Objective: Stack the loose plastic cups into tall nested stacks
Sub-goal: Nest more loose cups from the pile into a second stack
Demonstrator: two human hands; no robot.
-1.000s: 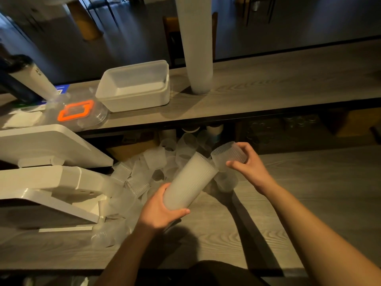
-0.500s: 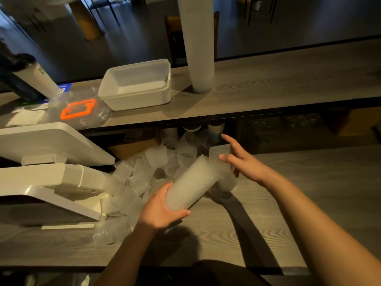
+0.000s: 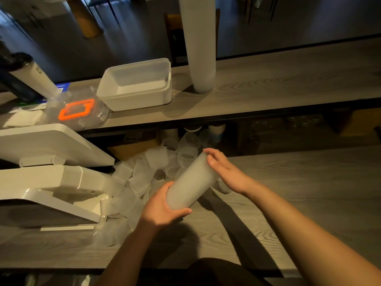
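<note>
Over the counter (image 3: 288, 203), L hand (image 3: 162, 209) fingers wrap nested stack (image 3: 191, 182), tilted up-right; R hand (image 3: 226, 172) fingers straight on top.

The nested stack (image 3: 191, 184) lay tilted over the worktop (image 3: 288, 193), with the loose cups (image 3: 144, 174) heaped to its left and behind it. Behind the stack, on the shelf (image 3: 278, 83), stood a tall stack (image 3: 199, 42); left of that sat a container (image 3: 135, 85), possibly empty.
</note>
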